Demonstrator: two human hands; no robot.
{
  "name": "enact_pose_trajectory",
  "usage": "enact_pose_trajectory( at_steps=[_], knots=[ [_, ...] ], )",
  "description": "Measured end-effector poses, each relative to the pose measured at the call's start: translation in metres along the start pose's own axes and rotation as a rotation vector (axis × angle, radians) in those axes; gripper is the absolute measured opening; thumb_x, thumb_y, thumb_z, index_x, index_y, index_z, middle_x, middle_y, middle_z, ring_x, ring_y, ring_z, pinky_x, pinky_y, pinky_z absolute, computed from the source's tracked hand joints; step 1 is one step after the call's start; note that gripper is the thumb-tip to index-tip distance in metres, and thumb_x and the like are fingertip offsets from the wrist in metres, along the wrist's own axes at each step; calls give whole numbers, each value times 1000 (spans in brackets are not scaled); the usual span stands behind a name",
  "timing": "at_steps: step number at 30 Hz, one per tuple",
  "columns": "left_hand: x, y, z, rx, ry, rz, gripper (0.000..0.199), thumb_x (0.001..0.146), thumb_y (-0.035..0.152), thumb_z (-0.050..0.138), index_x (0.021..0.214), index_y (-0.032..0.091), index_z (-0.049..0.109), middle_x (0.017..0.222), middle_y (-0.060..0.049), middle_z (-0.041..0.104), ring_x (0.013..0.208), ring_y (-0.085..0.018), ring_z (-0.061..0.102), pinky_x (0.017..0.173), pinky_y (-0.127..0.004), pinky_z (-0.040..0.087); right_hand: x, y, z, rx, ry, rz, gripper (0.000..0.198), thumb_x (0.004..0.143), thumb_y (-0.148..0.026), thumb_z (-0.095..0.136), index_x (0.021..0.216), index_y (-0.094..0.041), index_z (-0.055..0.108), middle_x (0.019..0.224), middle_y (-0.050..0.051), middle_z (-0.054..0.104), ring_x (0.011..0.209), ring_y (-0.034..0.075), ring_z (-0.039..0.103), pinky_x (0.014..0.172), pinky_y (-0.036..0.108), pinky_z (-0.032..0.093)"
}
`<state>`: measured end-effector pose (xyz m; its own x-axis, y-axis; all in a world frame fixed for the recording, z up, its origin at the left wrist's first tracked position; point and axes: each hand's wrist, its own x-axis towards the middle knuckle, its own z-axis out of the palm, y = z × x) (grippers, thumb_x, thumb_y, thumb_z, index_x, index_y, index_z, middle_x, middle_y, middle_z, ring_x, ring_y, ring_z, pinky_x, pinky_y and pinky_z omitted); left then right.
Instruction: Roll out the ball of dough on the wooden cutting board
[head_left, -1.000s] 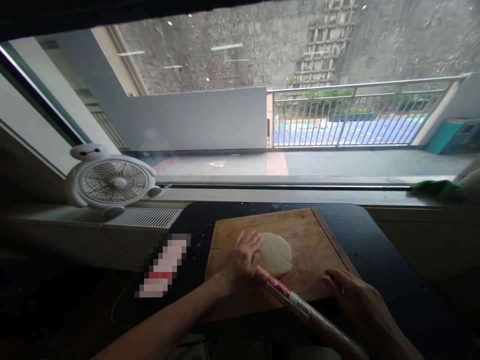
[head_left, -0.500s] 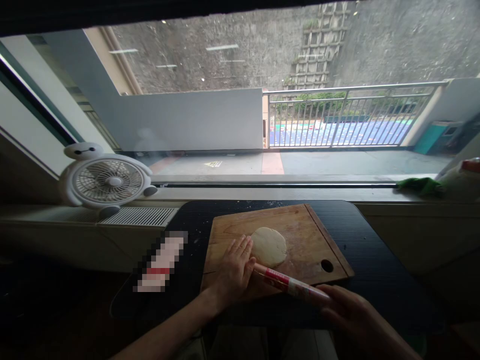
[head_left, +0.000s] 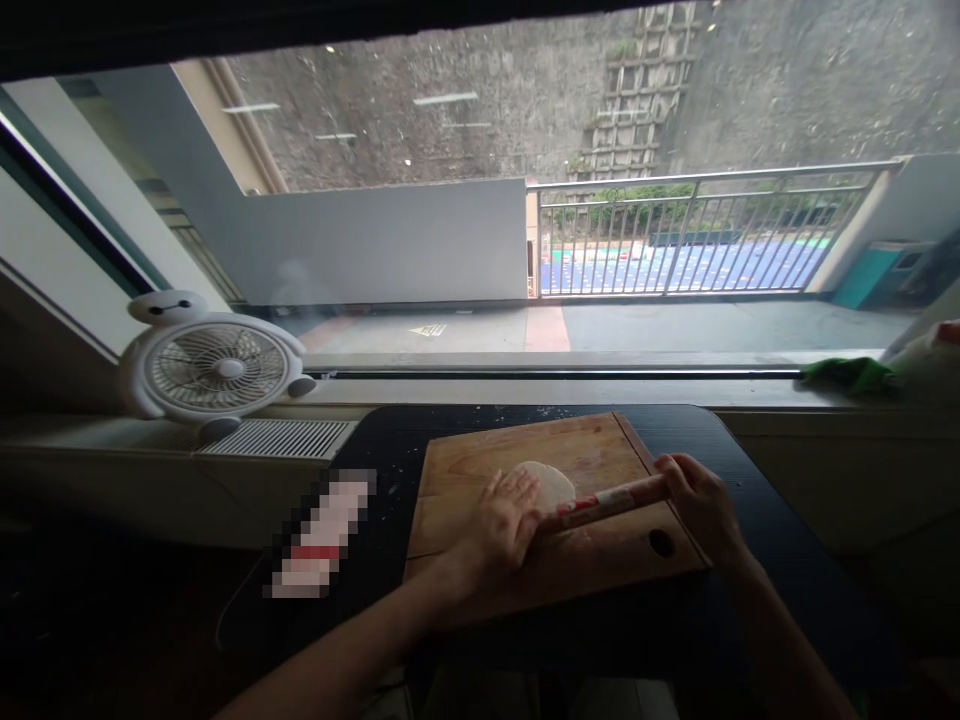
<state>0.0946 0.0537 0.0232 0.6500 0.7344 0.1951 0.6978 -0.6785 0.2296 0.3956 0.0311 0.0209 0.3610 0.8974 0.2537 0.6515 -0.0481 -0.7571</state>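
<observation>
A flat round of pale dough lies on the wooden cutting board. My left hand rests over the dough's left part, fingers stretched out and lying flat. Near its thumb, the left end of a rolling pin with a red printed label crosses the dough's near edge. My right hand is closed around the pin's other end, over the board's right edge. The pin's far left tip is hidden by my left hand, so I cannot tell whether that hand touches it.
The board sits on a black table with white specks near its back edge. A white fan stands left by the window. A blurred-out item lies on the table's left. Green cloth is on the sill at right.
My right hand has swung the rolling pin's right end up and away from me. My left hand has shifted right, further onto the dough.
</observation>
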Motion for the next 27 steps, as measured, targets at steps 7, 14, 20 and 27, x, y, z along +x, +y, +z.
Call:
enact_pose_trajectory(
  at_steps=[7, 14, 20, 27],
  knots=[
    [-1, -7, 5, -64, 77, -215, 45, 95, 29, 23, 134, 17, 43, 141, -8, 40, 134, -22, 29, 110, -52, 20, 18, -15, 26, 227, 219, 136, 43, 77, -57, 51, 88, -17, 61, 67, 1, 58, 62, 16, 53, 55, 26, 38],
    [-21, 19, 6, -28, 82, -93, 47, 94, 30, 28, 137, 14, 38, 144, -8, 36, 135, -23, 27, 113, -49, 15, 2, -2, 17, 41, 178, 89, 37, 80, -52, 48, 68, -19, 59, 57, 0, 54, 56, 15, 49, 53, 26, 34],
    [4, 0, -3, -8, 111, -164, 43, 96, 32, 25, 129, 18, 49, 140, -5, 42, 134, -23, 29, 114, -49, 11, -15, -14, 0, -372, 231, -251, 35, 88, -35, 38, 56, -22, 45, 56, 1, 51, 67, 17, 48, 66, 28, 32],
    [4, 7, -3, 25, 112, -91, 43, 95, 31, 28, 130, 16, 47, 138, -7, 45, 134, -23, 29, 114, -47, 14, -29, -10, 0, -521, 133, -412, 31, 89, -32, 40, 61, -21, 47, 61, 1, 55, 67, 16, 50, 72, 30, 32]
  ],
)
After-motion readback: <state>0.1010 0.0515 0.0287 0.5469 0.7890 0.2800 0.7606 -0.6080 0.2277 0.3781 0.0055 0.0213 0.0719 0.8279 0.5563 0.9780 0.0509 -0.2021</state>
